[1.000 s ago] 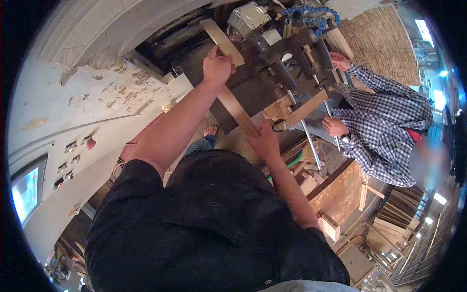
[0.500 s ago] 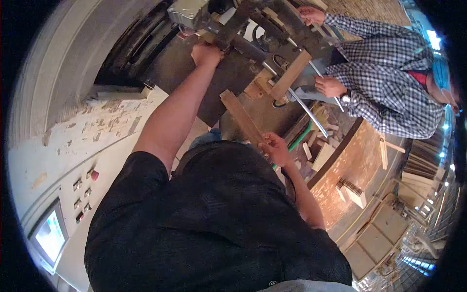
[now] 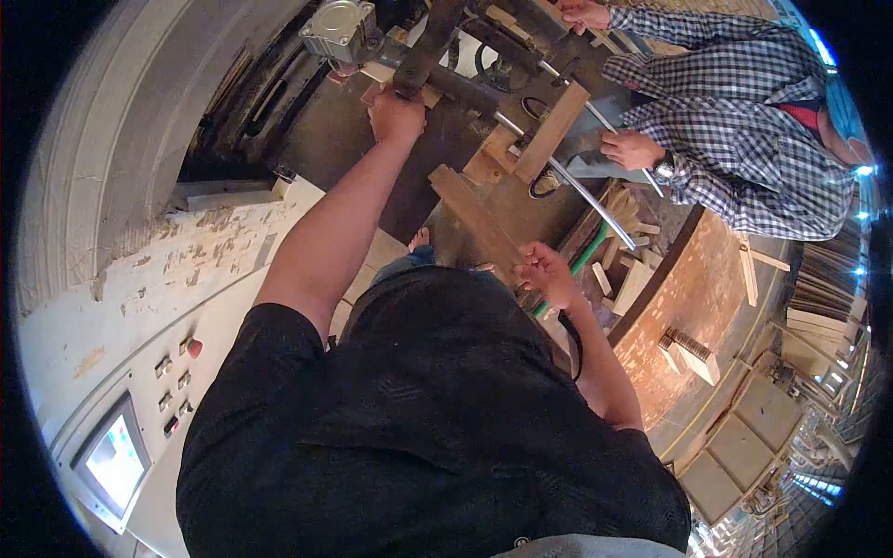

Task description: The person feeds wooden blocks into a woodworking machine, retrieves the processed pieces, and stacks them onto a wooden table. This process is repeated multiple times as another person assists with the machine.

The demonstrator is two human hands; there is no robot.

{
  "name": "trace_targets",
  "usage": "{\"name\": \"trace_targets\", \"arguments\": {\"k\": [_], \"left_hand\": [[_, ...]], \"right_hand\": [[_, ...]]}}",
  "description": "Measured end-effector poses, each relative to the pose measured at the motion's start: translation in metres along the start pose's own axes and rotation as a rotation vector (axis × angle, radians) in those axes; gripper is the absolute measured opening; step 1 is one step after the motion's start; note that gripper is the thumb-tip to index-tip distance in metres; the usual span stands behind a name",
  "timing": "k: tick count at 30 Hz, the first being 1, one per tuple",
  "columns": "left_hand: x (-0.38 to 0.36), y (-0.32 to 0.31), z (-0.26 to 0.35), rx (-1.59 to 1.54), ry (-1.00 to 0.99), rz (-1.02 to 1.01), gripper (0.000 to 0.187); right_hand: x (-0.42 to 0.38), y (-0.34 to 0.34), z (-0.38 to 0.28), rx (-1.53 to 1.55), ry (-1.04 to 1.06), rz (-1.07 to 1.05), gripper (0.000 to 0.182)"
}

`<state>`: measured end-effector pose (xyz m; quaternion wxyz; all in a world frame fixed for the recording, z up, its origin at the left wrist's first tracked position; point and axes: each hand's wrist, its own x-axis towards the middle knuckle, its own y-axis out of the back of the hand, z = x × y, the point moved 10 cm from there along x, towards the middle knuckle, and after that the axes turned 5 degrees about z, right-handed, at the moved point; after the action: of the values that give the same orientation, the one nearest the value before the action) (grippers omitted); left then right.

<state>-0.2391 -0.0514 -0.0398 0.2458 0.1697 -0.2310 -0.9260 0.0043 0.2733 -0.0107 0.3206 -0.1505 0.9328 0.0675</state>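
Note:
My left hand point(image 3: 397, 117) is closed at the machine, beside a dark metal bar point(image 3: 430, 46). Pale wood point(image 3: 431, 96) shows around its fingers, which are partly hidden. Lower down, my right hand point(image 3: 547, 276) grips the near end of a long brown wooden board point(image 3: 476, 216). The board slants away from me toward the machine, its far end in the air. Beyond it, another wooden block point(image 3: 553, 133) lies across metal rods point(image 3: 591, 203).
Opposite me, a co-worker in a checked shirt point(image 3: 735, 121) has one hand point(image 3: 633, 149) by the rods. Wood offcuts point(image 3: 633, 279) lie below, beside a worn wooden tabletop point(image 3: 684, 316). To my left stands a control panel with a screen point(image 3: 113, 463) and a red button point(image 3: 193, 348).
The view has shifted slightly. My right hand and the brown board sit a little lower and further right in view. My left hand stays at the machine.

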Motion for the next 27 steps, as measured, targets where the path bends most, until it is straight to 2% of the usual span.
{"name": "trace_targets", "arguments": {"k": [1, 2, 4, 7, 10, 14, 16, 17, 19, 23, 25, 27], "left_hand": [[0.003, 0.003, 0.007, 0.150, -0.080, 0.033, 0.038], [0.004, 0.002, 0.007, 0.148, -0.083, 0.034, 0.038], [-0.004, 0.011, 0.023, 0.185, -0.231, 0.111, 0.041], [-0.014, 0.015, 0.042, 0.355, -0.306, 0.050, 0.043], [-0.018, 0.024, 0.043, 0.344, -0.203, 0.048, 0.050], [-0.008, 0.025, 0.035, 0.338, -0.356, 0.065, 0.038], [0.003, 0.020, -0.015, -0.360, 0.221, -0.160, 0.031], [0.006, 0.021, -0.013, -0.358, 0.213, -0.163, 0.031], [0.008, 0.031, -0.016, -0.524, 0.263, -0.016, 0.026], [0.008, 0.017, -0.001, -0.483, 0.212, -0.127, 0.027], [0.005, 0.004, -0.006, -0.429, 0.304, -0.198, 0.025], [0.006, 0.006, -0.005, -0.386, 0.242, -0.157, 0.023]], "right_hand": [[0.002, 0.001, -0.002, 0.020, 0.013, 0.003, 0.025], [0.003, 0.001, -0.003, 0.019, 0.017, 0.004, 0.025], [0.003, 0.000, -0.006, 0.060, 0.045, -0.006, 0.026], [0.005, 0.002, 0.001, 0.039, 0.003, 0.037, 0.027], [0.007, -0.003, 0.000, 0.047, -0.005, -0.003, 0.028], [0.007, -0.003, -0.005, 0.084, 0.010, -0.021, 0.028], [0.003, 0.006, -0.008, 0.120, 0.002, 0.067, 0.027], [-0.001, 0.005, -0.012, 0.125, 0.008, 0.071, 0.027], [-0.014, 0.011, -0.018, 0.168, 0.028, 0.140, 0.024], [-0.025, 0.020, 0.008, 0.223, 0.028, 0.196, 0.022], [-0.029, 0.019, 0.014, 0.189, 0.035, 0.171, 0.019], [-0.031, 0.020, 0.020, 0.230, 0.021, 0.178, 0.019]]}}
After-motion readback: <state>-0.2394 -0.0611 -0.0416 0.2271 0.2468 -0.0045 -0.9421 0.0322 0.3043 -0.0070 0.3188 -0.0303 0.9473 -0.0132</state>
